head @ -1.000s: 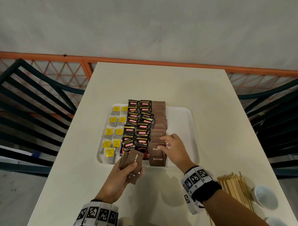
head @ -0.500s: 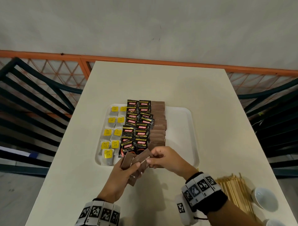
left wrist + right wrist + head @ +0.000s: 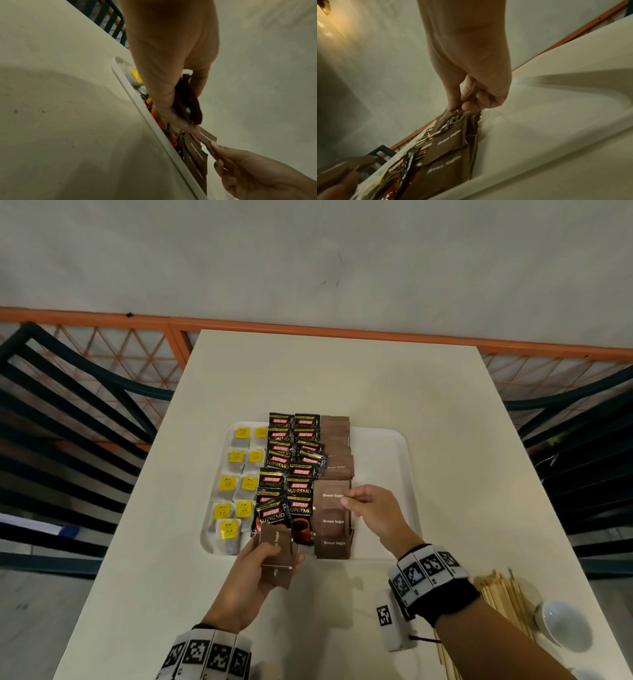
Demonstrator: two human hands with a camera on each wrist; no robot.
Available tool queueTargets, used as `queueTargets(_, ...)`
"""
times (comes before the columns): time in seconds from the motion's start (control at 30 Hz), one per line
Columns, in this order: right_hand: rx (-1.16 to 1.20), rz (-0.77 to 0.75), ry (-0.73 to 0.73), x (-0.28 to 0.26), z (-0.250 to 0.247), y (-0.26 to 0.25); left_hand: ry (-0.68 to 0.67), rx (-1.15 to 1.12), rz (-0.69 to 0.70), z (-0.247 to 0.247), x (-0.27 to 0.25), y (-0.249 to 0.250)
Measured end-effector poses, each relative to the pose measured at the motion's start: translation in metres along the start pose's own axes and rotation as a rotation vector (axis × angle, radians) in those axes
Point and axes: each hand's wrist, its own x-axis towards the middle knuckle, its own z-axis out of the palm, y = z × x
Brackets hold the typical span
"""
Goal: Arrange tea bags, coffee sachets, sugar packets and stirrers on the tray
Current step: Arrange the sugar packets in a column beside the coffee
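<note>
A white tray [image 3: 383, 467] holds tea bags [image 3: 236, 484] with yellow tags on the left, black coffee sachets [image 3: 287, 470] in the middle and a column of brown sugar packets [image 3: 337, 446] to their right. My right hand [image 3: 368, 508] pinches one brown sugar packet [image 3: 330, 495] by its right edge, just above the near end of that column [image 3: 448, 140]. My left hand [image 3: 263, 566] grips a small stack of sugar packets [image 3: 275, 546] over the tray's near edge. Wooden stirrers [image 3: 503, 597] lie on the table at the right.
The tray's right part [image 3: 380, 453] is bare. A white cup [image 3: 561, 626] sits beside the stirrers at the table's near right corner. Dark chairs [image 3: 68, 419] flank the cream table [image 3: 342, 378], and an orange railing [image 3: 308, 325] runs behind it.
My right hand drew one sugar packet from the stack in my left hand and carried it forward and right, over the sugar column. The left hand stayed near the tray's front edge.
</note>
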Motion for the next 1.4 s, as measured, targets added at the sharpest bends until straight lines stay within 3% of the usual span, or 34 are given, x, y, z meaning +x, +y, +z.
queueTargets(0.3, -0.119, -0.017, 0.139, -0.002, 0.007, 0.012, 0.008, 0.109, 0.060, 0.003, -0.003, 0.000)
queueTargets(0.43, -0.156, -0.129, 0.183, -0.009, 0.011, 0.010, 0.018, 0.143, 0.078, 0.007, -0.002, 0.000)
queueTargets(0.5, -0.200, -0.167, 0.072, -0.016, 0.015, -0.001, 0.017, 0.175, 0.085, 0.009, -0.001, 0.000)
queueTargets(0.67, -0.179, -0.180, -0.408, -0.034, 0.022, -0.020, -0.002, 0.221, 0.098, 0.014, 0.002, 0.000)
queueTargets(0.77, -0.184, -0.185, -0.441, -0.034, 0.021, -0.020, -0.012, 0.262, 0.116, 0.016, 0.003, 0.001)
queueTargets(0.93, 0.035, -0.005, -0.465, -0.028, 0.012, -0.018, 0.057, 0.195, 0.138, 0.009, 0.008, 0.003)
queueTargets(1.03, 0.110, 0.025, -0.416, -0.019, 0.002, -0.017, 0.060, 0.139, 0.134, 0.006, 0.009, 0.005)
queueTargets(1.2, 0.156, 0.043, -0.063, 0.004, -0.005, -0.017, 0.047, 0.085, 0.081, 0.004, 0.010, 0.004)
queueTargets(1.4, 0.218, 0.084, 0.008, 0.022, 0.004, -0.014, 0.038, 0.107, 0.069, 0.004, 0.011, 0.005)
